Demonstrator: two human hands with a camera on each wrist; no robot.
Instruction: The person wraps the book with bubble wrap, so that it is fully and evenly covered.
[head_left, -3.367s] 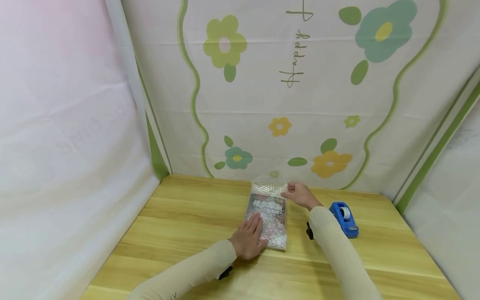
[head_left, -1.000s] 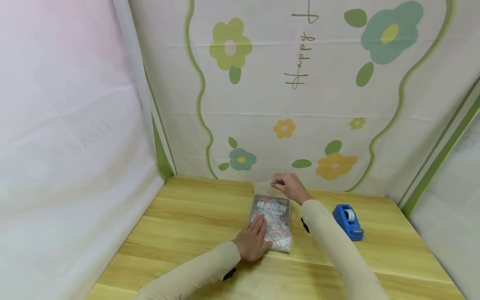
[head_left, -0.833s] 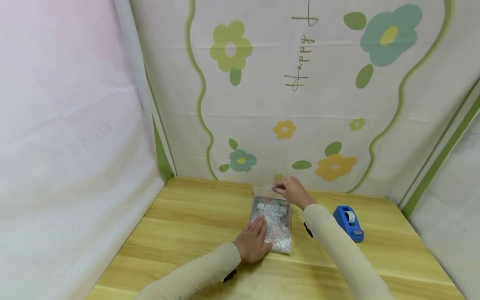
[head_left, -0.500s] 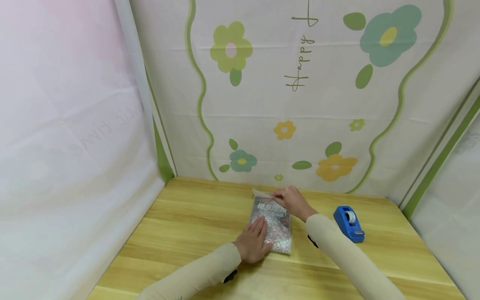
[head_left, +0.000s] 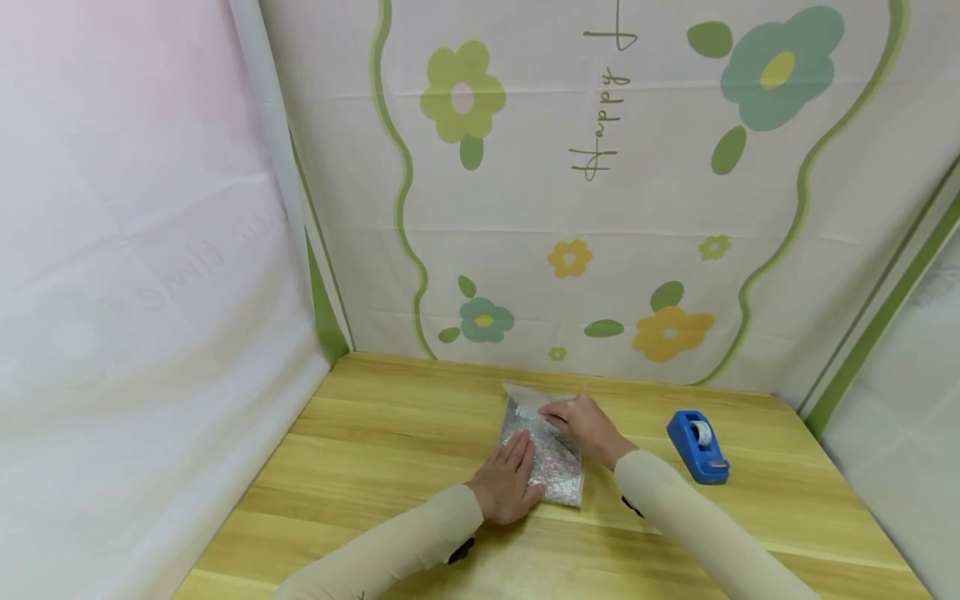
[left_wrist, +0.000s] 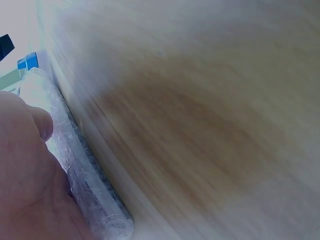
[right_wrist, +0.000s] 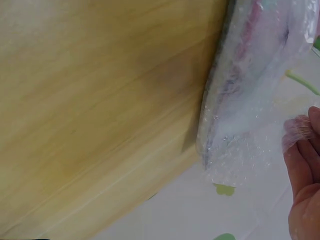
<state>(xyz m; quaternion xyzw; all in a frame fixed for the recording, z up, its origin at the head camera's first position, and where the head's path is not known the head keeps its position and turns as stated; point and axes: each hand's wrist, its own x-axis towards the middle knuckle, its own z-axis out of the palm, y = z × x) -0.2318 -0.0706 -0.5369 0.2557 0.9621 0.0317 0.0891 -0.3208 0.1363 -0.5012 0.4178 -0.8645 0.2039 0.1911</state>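
Observation:
A flat, book-like item with a dark, pinkish printed face lies inside a clear bubble-wrap bag [head_left: 561, 483] on the wooden table. My left hand [head_left: 504, 482] rests on its lower left part with straight fingers, pressing it down. Up close in the left wrist view, the palm [left_wrist: 25, 175] lies against the crinkled wrap [left_wrist: 92, 192]. My right hand [head_left: 588, 429] pinches the bag's open end flap and holds it folded over the upper face. In the right wrist view, thumb and fingers [right_wrist: 300, 165] grip the translucent film [right_wrist: 240, 155] by its edge.
A blue tape dispenser [head_left: 697, 447] with a roll of clear tape stands to the right of the bag. The wooden table [head_left: 360, 467] ends at a white flowered cloth [head_left: 525, 192] behind, and more cloth hangs at both sides.
My right hand has taken the flap at the bag's far end, raised it, then drawn it toward me and down over the item. The left hand has kept its place on the bag.

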